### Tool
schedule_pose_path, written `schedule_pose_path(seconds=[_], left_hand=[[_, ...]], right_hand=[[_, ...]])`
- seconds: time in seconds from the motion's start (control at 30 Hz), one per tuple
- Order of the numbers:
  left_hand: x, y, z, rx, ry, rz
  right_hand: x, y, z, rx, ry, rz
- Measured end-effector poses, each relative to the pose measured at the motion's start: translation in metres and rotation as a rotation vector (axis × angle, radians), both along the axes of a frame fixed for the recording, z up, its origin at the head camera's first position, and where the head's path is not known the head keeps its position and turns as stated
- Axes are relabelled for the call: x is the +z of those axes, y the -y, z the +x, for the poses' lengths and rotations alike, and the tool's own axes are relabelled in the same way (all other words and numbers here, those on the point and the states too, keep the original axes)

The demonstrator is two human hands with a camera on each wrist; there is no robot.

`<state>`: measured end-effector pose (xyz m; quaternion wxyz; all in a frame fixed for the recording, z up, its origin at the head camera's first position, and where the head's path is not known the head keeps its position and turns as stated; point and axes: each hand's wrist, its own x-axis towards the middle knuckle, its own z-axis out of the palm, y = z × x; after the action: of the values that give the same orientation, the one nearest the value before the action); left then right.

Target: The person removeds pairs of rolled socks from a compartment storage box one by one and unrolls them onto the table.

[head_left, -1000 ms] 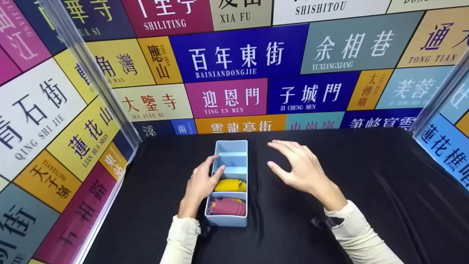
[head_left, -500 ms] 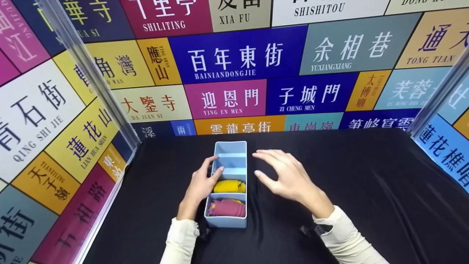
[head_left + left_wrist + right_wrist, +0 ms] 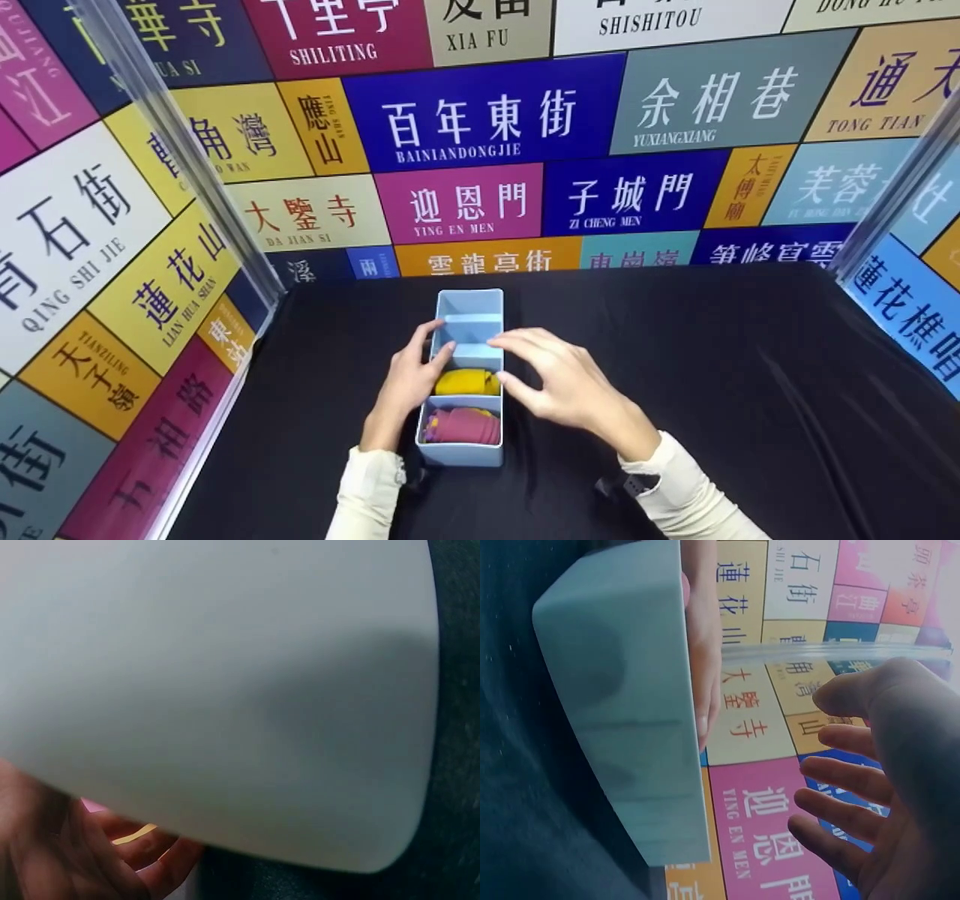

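A long light-blue divided box (image 3: 459, 454) stands on the black cloth in the head view. A rolled yellow cloth (image 3: 461, 382) lies in its third compartment from the back, and a rolled pink cloth (image 3: 463, 426) with coloured specks in the front one. My left hand (image 3: 405, 379) holds the box's left rim, thumb and index fingertip at the edge. My right hand (image 3: 562, 379) is at the right side, fingers spread, its fingertips overlapping the right rim in the head view. In the right wrist view, the right hand's fingers (image 3: 847, 784) hold nothing and show a gap from the box.
Black cloth (image 3: 675, 360) covers the table. Panels with colourful street-name lettering (image 3: 480, 112) stand behind and on both sides. Clear upright posts (image 3: 217, 187) mark the corners. The two back compartments (image 3: 471, 304) show bare blue walls.
My right hand has moved left and a little nearer to me, from beside the box to its right rim. The left hand and the box keep their places.
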<state>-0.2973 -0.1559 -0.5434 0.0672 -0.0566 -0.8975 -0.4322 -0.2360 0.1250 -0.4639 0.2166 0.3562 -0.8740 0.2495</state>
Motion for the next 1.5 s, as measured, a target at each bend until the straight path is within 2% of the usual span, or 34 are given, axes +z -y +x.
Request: schedule_pose_path(seconds=[0.2, 0.6, 0.73, 0.97, 1.5], left_hand=[[0.0, 0.001, 0.0, 0.008, 0.018, -0.007], [0.0, 0.002, 0.0, 0.005, 0.006, 0.007], [0.001, 0.002, 0.001, 0.003, 0.006, 0.012], [0.001, 0.002, 0.002, -0.003, -0.004, 0.017], [0.001, 0.001, 0.002, -0.011, 0.006, 0.026]], right_hand=[[-0.003, 0.01, 0.004, 0.048, -0.005, 0.013], [-0.014, 0.029, 0.008, 0.151, 0.056, 0.045], [-0.015, 0.034, 0.01, 0.169, 0.092, 0.086], [-0.017, 0.039, 0.012, 0.168, 0.182, 0.148], [-0.017, 0.053, 0.013, 0.101, 0.194, 0.274]])
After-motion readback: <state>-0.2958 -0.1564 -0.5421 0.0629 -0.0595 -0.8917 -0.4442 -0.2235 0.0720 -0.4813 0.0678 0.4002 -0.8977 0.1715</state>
